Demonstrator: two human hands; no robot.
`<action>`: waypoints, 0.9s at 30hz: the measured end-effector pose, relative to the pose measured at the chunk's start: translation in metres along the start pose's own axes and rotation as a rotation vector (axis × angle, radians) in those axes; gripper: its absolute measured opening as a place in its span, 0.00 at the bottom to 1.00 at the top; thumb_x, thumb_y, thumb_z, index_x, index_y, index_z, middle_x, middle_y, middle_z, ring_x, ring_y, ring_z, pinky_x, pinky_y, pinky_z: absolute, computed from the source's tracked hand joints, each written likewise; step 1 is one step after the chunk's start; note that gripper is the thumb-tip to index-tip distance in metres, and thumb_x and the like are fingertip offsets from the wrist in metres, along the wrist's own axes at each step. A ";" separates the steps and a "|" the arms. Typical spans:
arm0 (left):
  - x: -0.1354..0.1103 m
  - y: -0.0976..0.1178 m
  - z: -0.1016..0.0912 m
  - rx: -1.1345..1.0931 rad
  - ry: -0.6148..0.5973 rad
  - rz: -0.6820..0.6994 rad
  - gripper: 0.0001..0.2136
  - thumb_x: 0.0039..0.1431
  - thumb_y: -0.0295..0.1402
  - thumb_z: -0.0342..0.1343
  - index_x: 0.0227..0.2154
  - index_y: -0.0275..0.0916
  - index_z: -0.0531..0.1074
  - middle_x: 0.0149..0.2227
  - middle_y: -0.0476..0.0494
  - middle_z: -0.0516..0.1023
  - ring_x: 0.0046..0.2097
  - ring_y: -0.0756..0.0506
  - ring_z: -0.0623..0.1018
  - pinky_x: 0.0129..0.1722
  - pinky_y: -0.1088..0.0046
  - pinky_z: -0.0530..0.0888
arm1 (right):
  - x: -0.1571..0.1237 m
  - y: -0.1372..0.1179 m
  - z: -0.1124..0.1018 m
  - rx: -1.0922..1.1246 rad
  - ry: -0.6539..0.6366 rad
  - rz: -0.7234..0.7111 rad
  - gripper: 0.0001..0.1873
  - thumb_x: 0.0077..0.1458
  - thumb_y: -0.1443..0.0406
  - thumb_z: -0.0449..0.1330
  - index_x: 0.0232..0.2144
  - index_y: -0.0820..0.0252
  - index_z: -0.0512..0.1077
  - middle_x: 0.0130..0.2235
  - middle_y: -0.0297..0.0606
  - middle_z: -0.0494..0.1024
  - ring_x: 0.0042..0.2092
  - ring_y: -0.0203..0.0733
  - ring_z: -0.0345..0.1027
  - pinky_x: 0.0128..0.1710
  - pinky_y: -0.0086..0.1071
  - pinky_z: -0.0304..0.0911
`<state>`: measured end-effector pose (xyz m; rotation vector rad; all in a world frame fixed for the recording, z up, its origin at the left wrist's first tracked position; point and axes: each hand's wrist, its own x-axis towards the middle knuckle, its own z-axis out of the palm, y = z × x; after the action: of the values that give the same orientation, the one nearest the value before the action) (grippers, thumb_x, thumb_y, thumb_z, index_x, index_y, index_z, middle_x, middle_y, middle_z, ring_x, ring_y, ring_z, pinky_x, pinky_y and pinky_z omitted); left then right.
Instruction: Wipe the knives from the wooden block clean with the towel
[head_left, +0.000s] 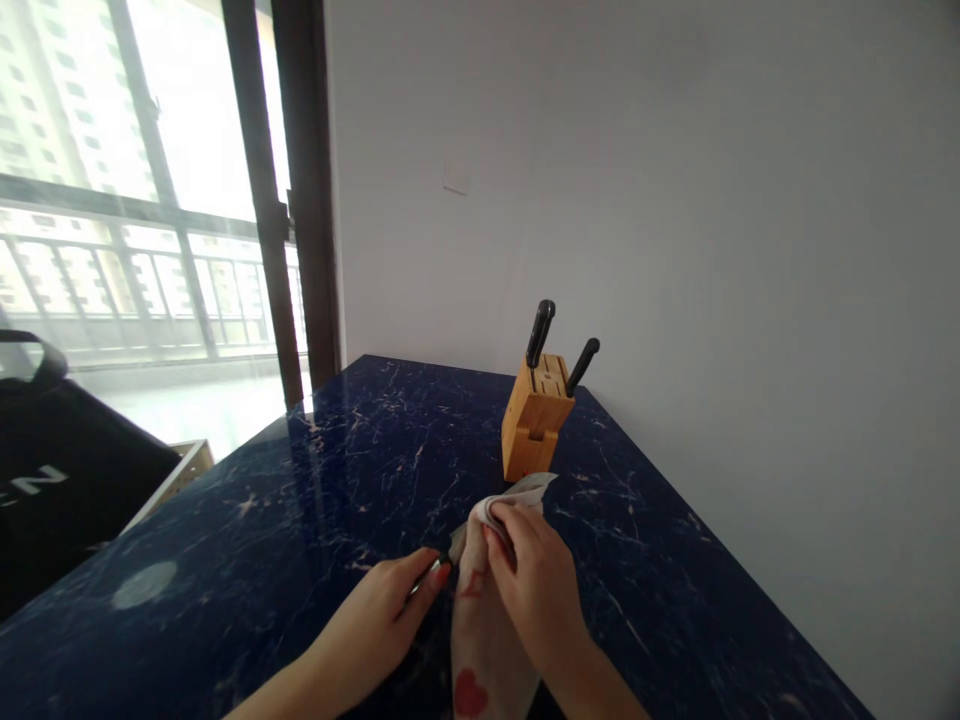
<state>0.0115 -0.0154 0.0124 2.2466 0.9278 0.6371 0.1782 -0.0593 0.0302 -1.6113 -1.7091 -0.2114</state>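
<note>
My left hand [397, 600] is closed round the dark handle of a knife [457, 543], whose blade points away to the right. Most of that blade is hidden under a pale cloth [487, 640] with red heart prints. Pinching the cloth over the blade is my right hand [536, 575], with thumb and fingers pressed together. The cloth's lower end hangs toward me between my forearms. Just beyond my hands stands a wooden knife block [534, 425] with two black-handled knives in its slots.
A dark blue marbled table [360, 440] lies beneath my hands. A pale wall [675, 250] runs along its right side and back. To the left are a black bag [67, 480], a light wooden edge [169, 480] and a dark-framed glass door [300, 200].
</note>
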 end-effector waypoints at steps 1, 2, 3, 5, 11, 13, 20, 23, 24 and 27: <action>0.000 0.000 0.000 -0.001 -0.002 0.003 0.17 0.62 0.40 0.36 0.27 0.39 0.67 0.25 0.48 0.73 0.28 0.50 0.72 0.29 0.78 0.63 | 0.001 0.003 -0.001 0.000 0.025 0.015 0.10 0.53 0.71 0.51 0.38 0.60 0.68 0.36 0.39 0.73 0.39 0.44 0.66 0.39 0.38 0.61; 0.000 0.001 0.000 0.000 -0.005 0.005 0.17 0.62 0.40 0.36 0.27 0.39 0.67 0.25 0.48 0.73 0.28 0.50 0.72 0.29 0.78 0.63 | 0.002 0.005 -0.001 0.005 0.034 0.020 0.10 0.53 0.71 0.51 0.38 0.60 0.68 0.36 0.40 0.73 0.39 0.44 0.66 0.39 0.38 0.61; 0.000 0.001 0.000 0.004 -0.004 0.004 0.17 0.62 0.39 0.36 0.27 0.39 0.67 0.25 0.48 0.73 0.28 0.50 0.72 0.29 0.78 0.63 | 0.002 0.006 0.000 0.015 0.029 0.018 0.10 0.53 0.71 0.51 0.38 0.60 0.68 0.36 0.40 0.73 0.39 0.43 0.66 0.39 0.37 0.61; 0.000 0.000 0.001 0.023 0.008 -0.001 0.17 0.62 0.39 0.36 0.27 0.39 0.67 0.25 0.47 0.73 0.28 0.49 0.72 0.30 0.77 0.64 | -0.001 0.001 0.004 0.043 -0.018 -0.006 0.10 0.53 0.71 0.51 0.38 0.60 0.68 0.35 0.38 0.73 0.38 0.42 0.66 0.39 0.36 0.61; -0.001 -0.002 0.001 0.064 0.030 0.007 0.16 0.62 0.37 0.37 0.27 0.40 0.68 0.27 0.46 0.74 0.30 0.48 0.73 0.31 0.77 0.65 | -0.006 -0.014 0.010 0.000 -0.102 -0.055 0.10 0.51 0.72 0.54 0.35 0.57 0.70 0.32 0.35 0.73 0.36 0.42 0.66 0.38 0.36 0.60; -0.001 -0.001 0.001 0.079 0.026 0.009 0.16 0.62 0.38 0.36 0.27 0.40 0.67 0.27 0.46 0.74 0.30 0.47 0.73 0.31 0.76 0.64 | -0.004 -0.009 0.006 -0.029 -0.057 -0.033 0.09 0.51 0.71 0.54 0.35 0.56 0.70 0.33 0.36 0.73 0.37 0.42 0.66 0.38 0.36 0.59; -0.001 -0.001 0.004 0.127 0.023 0.015 0.15 0.62 0.37 0.37 0.28 0.40 0.66 0.28 0.46 0.74 0.31 0.47 0.74 0.31 0.77 0.64 | -0.004 -0.009 0.003 0.030 -0.093 -0.043 0.10 0.52 0.71 0.53 0.36 0.57 0.69 0.34 0.36 0.73 0.37 0.41 0.66 0.38 0.34 0.59; -0.001 -0.002 0.003 0.132 0.022 0.013 0.15 0.62 0.37 0.37 0.27 0.40 0.67 0.28 0.46 0.74 0.31 0.47 0.74 0.31 0.77 0.64 | -0.005 -0.012 0.005 0.015 -0.106 -0.059 0.10 0.51 0.71 0.53 0.36 0.56 0.69 0.34 0.35 0.73 0.38 0.41 0.66 0.38 0.34 0.59; -0.001 -0.002 0.002 0.129 0.020 0.011 0.15 0.62 0.37 0.37 0.27 0.40 0.67 0.27 0.46 0.74 0.30 0.47 0.74 0.31 0.77 0.64 | -0.004 -0.009 0.004 0.001 -0.085 -0.034 0.10 0.51 0.71 0.53 0.36 0.56 0.69 0.35 0.35 0.74 0.38 0.42 0.66 0.39 0.34 0.59; -0.001 -0.002 0.000 0.114 0.011 0.011 0.16 0.62 0.38 0.36 0.28 0.40 0.67 0.27 0.47 0.74 0.30 0.48 0.73 0.30 0.77 0.63 | 0.002 0.013 -0.001 -0.051 0.016 0.104 0.10 0.53 0.69 0.51 0.38 0.57 0.69 0.37 0.37 0.74 0.39 0.42 0.67 0.39 0.34 0.60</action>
<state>0.0101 -0.0146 0.0107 2.3518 0.9804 0.6165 0.1904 -0.0563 0.0276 -1.7264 -1.6152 -0.2176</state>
